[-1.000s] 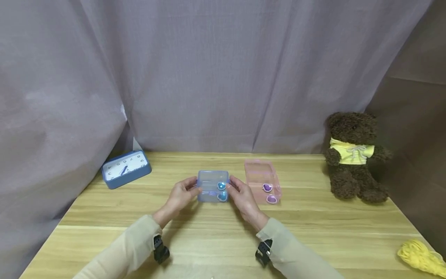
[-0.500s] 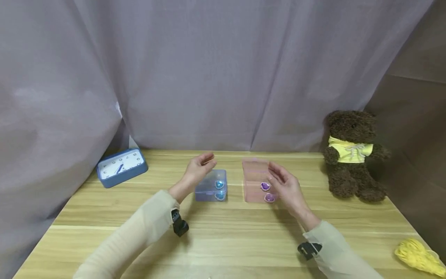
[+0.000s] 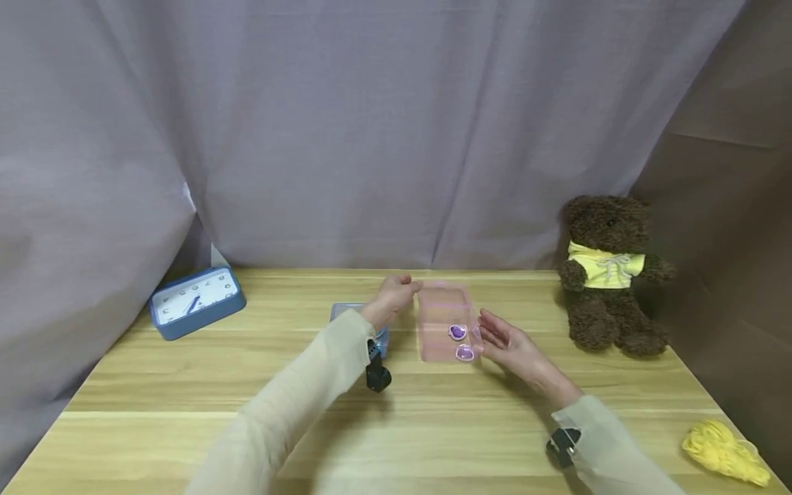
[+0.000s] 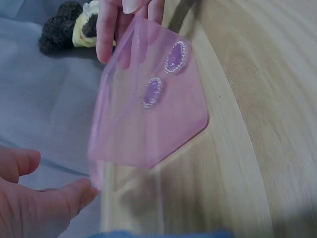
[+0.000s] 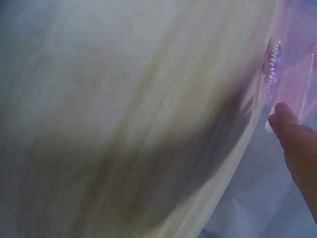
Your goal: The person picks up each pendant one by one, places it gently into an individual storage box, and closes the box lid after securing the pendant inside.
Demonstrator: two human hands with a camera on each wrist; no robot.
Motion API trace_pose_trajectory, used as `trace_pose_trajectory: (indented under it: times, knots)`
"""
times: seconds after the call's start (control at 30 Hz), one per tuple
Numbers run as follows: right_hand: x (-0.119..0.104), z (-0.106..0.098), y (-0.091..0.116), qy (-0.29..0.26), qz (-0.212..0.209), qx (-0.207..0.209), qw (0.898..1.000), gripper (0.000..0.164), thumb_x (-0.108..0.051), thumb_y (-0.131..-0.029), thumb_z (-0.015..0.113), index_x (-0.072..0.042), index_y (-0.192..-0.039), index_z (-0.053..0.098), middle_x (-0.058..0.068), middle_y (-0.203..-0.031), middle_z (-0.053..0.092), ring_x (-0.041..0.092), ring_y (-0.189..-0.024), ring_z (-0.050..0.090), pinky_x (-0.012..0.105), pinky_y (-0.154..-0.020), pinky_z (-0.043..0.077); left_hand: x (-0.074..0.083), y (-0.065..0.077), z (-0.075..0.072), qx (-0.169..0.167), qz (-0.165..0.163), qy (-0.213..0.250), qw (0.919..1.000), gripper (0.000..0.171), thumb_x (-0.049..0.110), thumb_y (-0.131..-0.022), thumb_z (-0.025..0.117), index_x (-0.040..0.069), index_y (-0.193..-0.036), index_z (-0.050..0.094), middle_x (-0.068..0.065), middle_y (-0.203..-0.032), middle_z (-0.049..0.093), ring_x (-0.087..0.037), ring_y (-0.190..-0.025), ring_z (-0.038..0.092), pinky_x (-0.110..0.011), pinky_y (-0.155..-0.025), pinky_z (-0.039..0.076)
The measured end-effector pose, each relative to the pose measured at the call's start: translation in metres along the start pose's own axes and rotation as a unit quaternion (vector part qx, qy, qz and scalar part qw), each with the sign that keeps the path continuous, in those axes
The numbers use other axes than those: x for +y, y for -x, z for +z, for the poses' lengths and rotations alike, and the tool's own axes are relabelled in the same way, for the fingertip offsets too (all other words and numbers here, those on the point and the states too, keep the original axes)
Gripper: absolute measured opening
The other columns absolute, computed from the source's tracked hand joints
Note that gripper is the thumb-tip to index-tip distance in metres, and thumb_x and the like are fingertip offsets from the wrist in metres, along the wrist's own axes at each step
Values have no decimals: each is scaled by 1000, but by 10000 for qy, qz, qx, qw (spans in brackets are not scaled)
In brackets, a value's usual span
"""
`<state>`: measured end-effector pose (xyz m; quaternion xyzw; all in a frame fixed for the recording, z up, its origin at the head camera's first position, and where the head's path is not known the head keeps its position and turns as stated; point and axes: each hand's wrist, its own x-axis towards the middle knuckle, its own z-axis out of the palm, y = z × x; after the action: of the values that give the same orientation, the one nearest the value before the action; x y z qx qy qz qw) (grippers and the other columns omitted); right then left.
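Observation:
A clear pink plastic box (image 3: pixel 438 323) stands on the table, with two purple gem-like ornaments (image 3: pixel 458 333) with white beaded rims at its right side. By the box's far left corner is my left hand (image 3: pixel 391 297); in the left wrist view its thumb (image 4: pixel 79 193) touches the pink edge, fingers apart from it. My right hand (image 3: pixel 516 350) is at the box's right edge, its fingers fairly straight, its thumb (image 5: pixel 285 116) at the pink rim. A clear blue plastic box (image 3: pixel 346 308) sits under my left forearm, mostly hidden, with a bit of blue ornament showing.
A blue-framed clock (image 3: pixel 198 302) lies tilted at the back left. On the right sits a brown teddy bear (image 3: pixel 609 275) in a yellow top, and a bundle of yellow yarn (image 3: pixel 725 454) lies at the front right. A grey curtain (image 3: pixel 322 137) hangs behind the table.
Both hands have let go of the blue box and moved right to the pink box. The left hand has crossed over the blue box, which stays on the table.

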<state>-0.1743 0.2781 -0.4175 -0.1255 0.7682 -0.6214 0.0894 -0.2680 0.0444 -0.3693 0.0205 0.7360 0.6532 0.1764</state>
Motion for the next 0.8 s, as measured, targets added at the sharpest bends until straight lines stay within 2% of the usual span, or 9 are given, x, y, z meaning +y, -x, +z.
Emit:
trace_pose_trajectory:
  times: [0.07, 0.17, 0.2, 0.23, 0.33, 0.5, 0.67, 0.77, 0.8]
  knots:
    - [2, 1, -1, -90, 11, -22, 10000, 77, 0, -90, 57, 12, -145, 4, 35, -149, 11, 47, -137, 17, 12, -98, 36, -3, -8, 3, 91, -207, -95, 9997, 54, 18, -98, 49, -7, -142, 29, -21, -141, 44, -17, -88, 64, -25, -85, 52]
    - [2, 3, -2, -157, 16, -28, 9999, 78, -1, -89, 59, 11, -145, 5, 35, -149, 11, 47, -136, 18, 17, -100, 36, -15, -29, 8, 220, -339, -43, 9992, 56, 18, -97, 51, -9, -141, 30, -20, -119, 59, -3, -43, 38, -16, -48, 39]
    - [2, 3, -2, -159, 22, -23, 9999, 78, -1, -89, 59, 11, -145, 5, 35, -149, 11, 47, -136, 18, 19, -101, 35, -22, -40, 10, 238, -380, 34, 9990, 57, 19, -96, 53, -8, -141, 30, -17, -111, 62, -3, -40, 26, -17, -43, 29]
    - [3, 3, -2, -141, 20, -25, 9999, 78, -1, -89, 59, 11, -145, 5, 35, -149, 11, 47, -136, 18, 20, -102, 35, -31, -53, 11, 265, -395, 83, 9988, 59, 21, -95, 56, -7, -141, 32, -13, -105, 62, -3, -39, 26, -17, -42, 29]
    - [3, 4, -4, -101, 56, -31, 9999, 77, -1, -89, 58, 11, -145, 7, 34, -149, 11, 45, -137, 19, 24, -104, 33, -68, -106, 15, 378, -197, 316, 9986, 61, 16, -92, 59, -13, -138, 31, -12, -87, 62, -4, -40, 36, -17, -38, 33]
    - [2, 7, -4, -1, 141, 35, 9999, 75, 0, -90, 57, 8, -146, 9, 32, -150, 11, 44, -137, 20, 28, -104, 32, -104, -160, 19, 610, -132, 419, 9972, 56, 8, -92, 55, -10, -140, 32, -11, -81, 60, -9, -53, 52, -18, -47, 45]
    - [1, 8, -3, 98, 185, 40, 9998, 75, -4, -91, 58, 7, -146, 9, 34, -149, 13, 44, -136, 21, 21, -102, 36, -112, -169, 19, 638, 12, 692, 9956, 53, 6, -89, 56, -6, -138, 40, -9, -84, 60, -13, -64, 58, -23, -58, 54]
    - [2, 8, -2, 122, 173, 41, 9998, 75, -3, -91, 58, 7, -146, 9, 34, -149, 14, 44, -136, 21, 18, -101, 36, -97, -145, 18, 617, 272, 814, 9944, 48, 10, -91, 56, -3, -136, 44, -8, -82, 61, -13, -66, 59, -24, -60, 55]
    - [2, 8, -2, 119, 162, 52, 9998, 74, -3, -91, 58, 8, -146, 10, 34, -149, 14, 44, -136, 21, 18, -101, 36, -86, -129, 18, 622, 320, 807, 9943, 47, 12, -92, 56, -1, -136, 45, -8, -84, 62, -13, -68, 59, -25, -63, 56]
